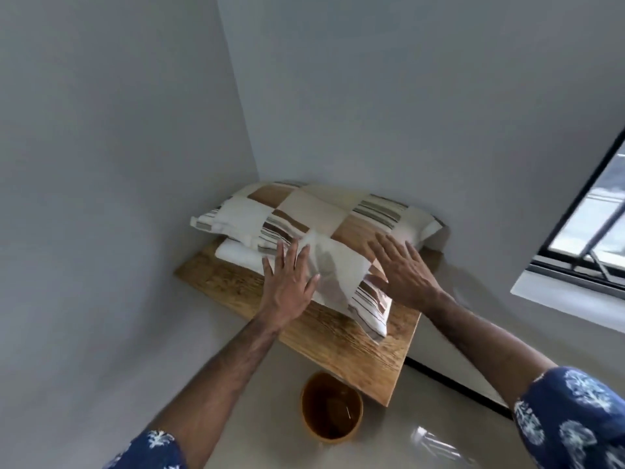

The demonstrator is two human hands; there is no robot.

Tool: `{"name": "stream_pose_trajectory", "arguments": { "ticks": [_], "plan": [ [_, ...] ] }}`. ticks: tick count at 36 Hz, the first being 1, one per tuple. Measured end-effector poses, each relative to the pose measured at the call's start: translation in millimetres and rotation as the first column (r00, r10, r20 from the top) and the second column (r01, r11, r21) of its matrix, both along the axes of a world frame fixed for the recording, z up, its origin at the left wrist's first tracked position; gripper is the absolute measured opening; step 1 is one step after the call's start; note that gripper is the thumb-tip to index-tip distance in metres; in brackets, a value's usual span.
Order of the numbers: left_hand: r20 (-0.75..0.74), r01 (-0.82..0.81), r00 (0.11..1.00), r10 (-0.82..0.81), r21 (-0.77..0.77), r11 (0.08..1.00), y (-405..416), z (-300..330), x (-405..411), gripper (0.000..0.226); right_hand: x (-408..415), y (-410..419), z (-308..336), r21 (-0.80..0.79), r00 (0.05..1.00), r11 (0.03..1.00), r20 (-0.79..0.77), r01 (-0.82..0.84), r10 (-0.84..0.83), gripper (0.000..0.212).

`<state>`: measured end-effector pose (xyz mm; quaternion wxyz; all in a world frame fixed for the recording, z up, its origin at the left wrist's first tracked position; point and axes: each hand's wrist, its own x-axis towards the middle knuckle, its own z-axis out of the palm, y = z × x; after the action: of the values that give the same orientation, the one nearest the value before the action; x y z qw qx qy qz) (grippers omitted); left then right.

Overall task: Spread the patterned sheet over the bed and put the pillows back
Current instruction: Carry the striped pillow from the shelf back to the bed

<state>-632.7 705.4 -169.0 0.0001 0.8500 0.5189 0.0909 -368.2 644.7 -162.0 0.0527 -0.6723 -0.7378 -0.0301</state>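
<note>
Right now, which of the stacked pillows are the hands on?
The top one, the patchwork pillow with brown and striped squares; left hand and right hand reach it. The plain white pillow lies beneath.

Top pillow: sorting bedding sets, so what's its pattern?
Patchwork of cream, tan and striped squares on the pillow; head view.

White pillow (236, 253): lying mostly hidden under the patchwork pillow (314, 218), only its left end showing. Window (588, 231), right of the patchwork pillow: running off the picture's right edge. Both blue printed sleeves (575, 421): being cut by the bottom edge. Left hand (287, 282): blurring at the fingertips, contact unclear.
</note>
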Motion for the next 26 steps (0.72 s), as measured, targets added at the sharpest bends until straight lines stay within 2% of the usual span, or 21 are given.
{"name": "stream_pose_trajectory", "arguments": {
  "ticks": [4, 8, 13, 16, 21, 26],
  "plan": [
    [0.044, -0.038, 0.998, 0.039, -0.010, 0.999, 22.5, -3.4, 1.6, 0.071, 9.2, 36.2, 5.8, 0.026, 1.000, 1.000, 0.010, -0.003, 0.003, 0.079],
    [0.128, -0.063, 0.989, 0.069, -0.051, 0.997, 43.7, -10.5, 5.9, 0.066, 19.3, 65.3, 10.8, -0.001, 0.999, 1.000, 0.027, -0.018, 0.018, 0.090],
    [0.061, -0.096, 0.993, 0.097, -0.020, 0.995, 81.6, -10.9, 22.4, 0.074, 38.5, 111.5, 14.9, 0.006, 0.998, 1.000, 0.063, -0.012, 0.011, 0.095],
    [0.060, -0.094, 0.994, 0.094, 0.007, 0.996, 102.1, -12.7, 33.7, 0.074, 49.8, 138.9, 13.6, 0.000, 1.000, 1.000, 0.027, 0.013, -0.013, 0.095],
    [0.100, -0.134, 0.986, 0.137, -0.039, 0.990, 132.6, -33.2, 43.2, 0.074, 62.3, 186.7, 4.1, -0.039, 0.996, 0.998, -0.079, 0.049, -0.052, 0.081],
    [0.105, -0.174, 0.979, 0.176, -0.031, 0.984, 135.5, -65.2, 47.0, 0.072, 65.4, 228.2, -3.7, -0.080, 0.984, 0.997, -0.172, 0.020, -0.034, 0.082]
  ]
}}
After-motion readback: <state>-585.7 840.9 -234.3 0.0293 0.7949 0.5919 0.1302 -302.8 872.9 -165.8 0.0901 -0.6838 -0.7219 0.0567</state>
